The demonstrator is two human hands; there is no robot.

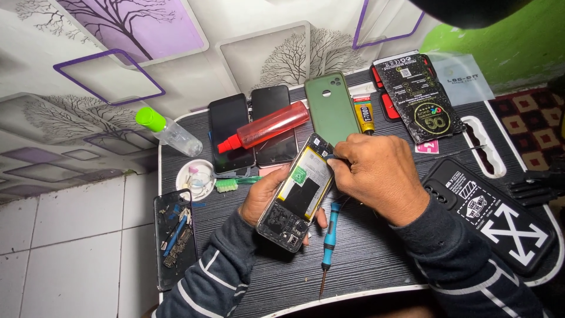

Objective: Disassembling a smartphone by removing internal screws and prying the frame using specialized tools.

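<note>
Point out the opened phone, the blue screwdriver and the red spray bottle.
opened phone (297, 197), head view, on its exposed battery.
blue screwdriver (332, 227), head view, on the handle.
red spray bottle (273, 125), head view, on the middle of its body.

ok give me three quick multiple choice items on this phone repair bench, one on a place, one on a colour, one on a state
1. Where does the blue screwdriver lie?
A. on the table just right of the opened phone
B. inside the white dish
C. on the green case

2. What colour is the cap of the clear bottle?
A. red
B. green
C. black

3. What state is the held phone in?
A. back cover on
B. back off, battery showing
C. wrapped in a package

Answers: 1 A, it rests on the table beside the phone. 2 B, the cap is bright green. 3 B, the left hand holds it open while the right hand works at its upper edge.
</note>
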